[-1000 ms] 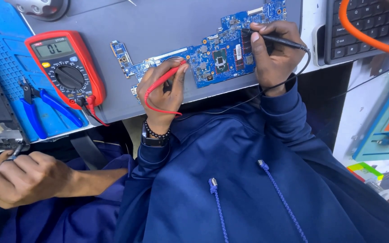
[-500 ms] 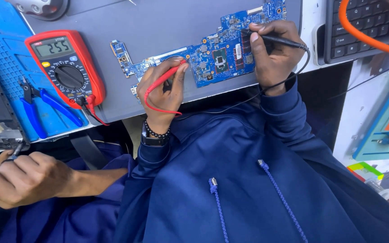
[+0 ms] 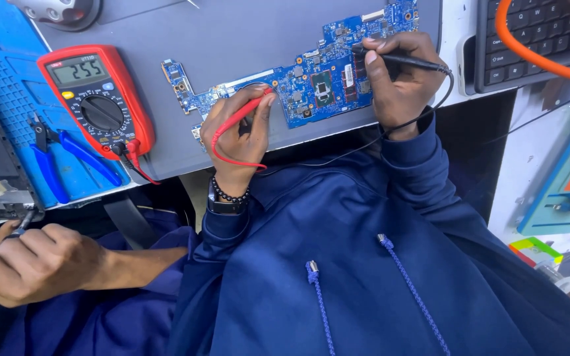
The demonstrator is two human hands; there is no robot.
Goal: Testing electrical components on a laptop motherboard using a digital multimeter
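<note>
step: we're probing the blue circuit board (image 3: pixel 311 82) on the grey mat (image 3: pixel 232 39)
left hand (image 3: pixel 239 128): fingers pinched on red probe (image 3: pixel 235 122), tip at board's left-centre
right hand (image 3: pixel 400 79): fingers closed on black probe (image 3: pixel 407 60), tip at upper right
meter: red multimeter (image 3: pixel 97 99) left of board, display lit
next: our guess, hold both tips steady, glance at display

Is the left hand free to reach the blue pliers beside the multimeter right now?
Probably not at once: the left hand holds the red probe on the circuit board. The path to the blue pliers crosses the red multimeter and its leads.
</note>
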